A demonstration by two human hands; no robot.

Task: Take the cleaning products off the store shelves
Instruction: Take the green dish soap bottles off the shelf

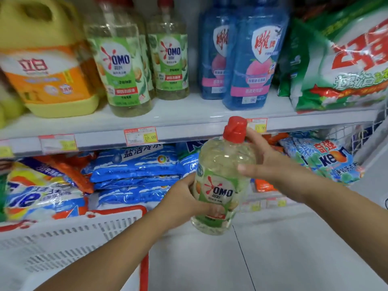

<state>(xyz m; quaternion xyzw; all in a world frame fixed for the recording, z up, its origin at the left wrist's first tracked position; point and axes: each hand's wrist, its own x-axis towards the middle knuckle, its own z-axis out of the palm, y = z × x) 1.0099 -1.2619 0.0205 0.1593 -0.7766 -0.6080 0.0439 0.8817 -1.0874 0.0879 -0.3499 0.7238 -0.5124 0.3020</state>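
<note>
Gripping the OMO bottle (220,181) low on its label, the left hand (184,196) curls round it, while the right hand (266,158) clasps the shoulder just under the red cap (235,130). The bottle hangs tilted, off and just before the shelf (178,115) front edge, right of a white basket (73,238).

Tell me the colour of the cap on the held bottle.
The cap of the bottle is red; head view.
</note>
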